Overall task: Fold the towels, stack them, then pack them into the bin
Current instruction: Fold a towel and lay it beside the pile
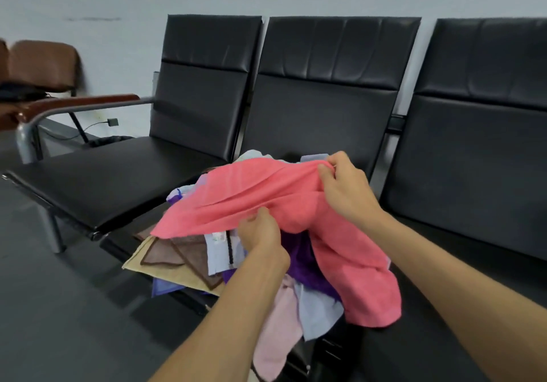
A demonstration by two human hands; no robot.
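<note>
Head view: left grip (260, 233) and right grip (346, 186) both pinch the pink towel (266, 192) (bunched between them) over the pile (189, 257).

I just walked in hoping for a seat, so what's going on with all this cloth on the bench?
A person is sorting a heap of unfolded towels piled on the middle seat of a black bench. Both hands hold one coral-pink towel. The left hand grips its near edge and the right hand pinches a far corner, held higher. The towel is not yet folded. No folded stack or bin is in view.
</note>
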